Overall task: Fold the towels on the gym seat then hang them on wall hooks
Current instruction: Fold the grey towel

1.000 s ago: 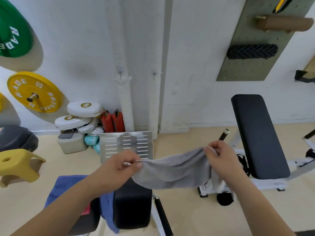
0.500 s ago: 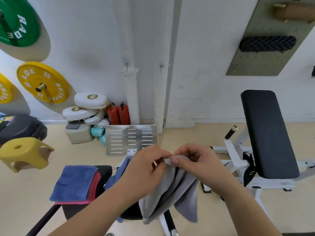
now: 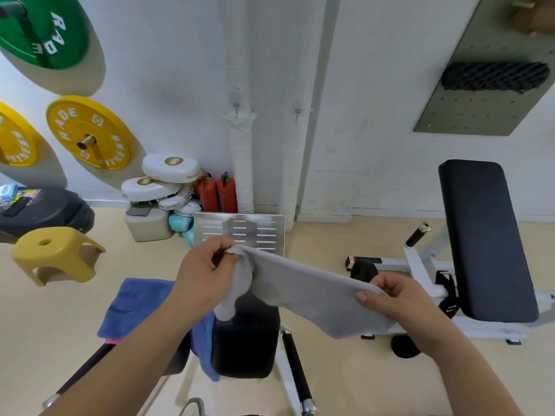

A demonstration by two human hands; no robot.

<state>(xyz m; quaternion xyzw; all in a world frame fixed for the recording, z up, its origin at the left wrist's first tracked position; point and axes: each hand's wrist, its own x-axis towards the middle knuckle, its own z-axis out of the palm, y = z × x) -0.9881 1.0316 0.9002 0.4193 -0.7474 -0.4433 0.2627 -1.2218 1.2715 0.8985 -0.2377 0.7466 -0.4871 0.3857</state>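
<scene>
A grey towel (image 3: 303,292) is stretched in the air between my hands, above the black gym seat (image 3: 244,340). My left hand (image 3: 207,274) pinches its upper left end, and a loose tail hangs below that hand. My right hand (image 3: 390,298) grips the lower right end. A folded blue towel (image 3: 135,304) lies on the seat to the left over a pink one (image 3: 110,342), and another blue piece (image 3: 204,340) hangs off the seat's edge. Two small wall hooks (image 3: 236,106) (image 3: 297,112) sit on the white wall above.
A yellow stool (image 3: 57,256) and a black bag (image 3: 45,210) stand at the left. Weight plates (image 3: 90,133) hang on the wall. White pads (image 3: 171,169), red extinguishers (image 3: 217,193) and a metal plate (image 3: 240,232) are by the wall. A black bench (image 3: 483,235) stands at the right.
My hands were together at the towel's top edge with the towel hanging doubled. They have moved apart, my right hand sliding down and right, stretching the towel out.
</scene>
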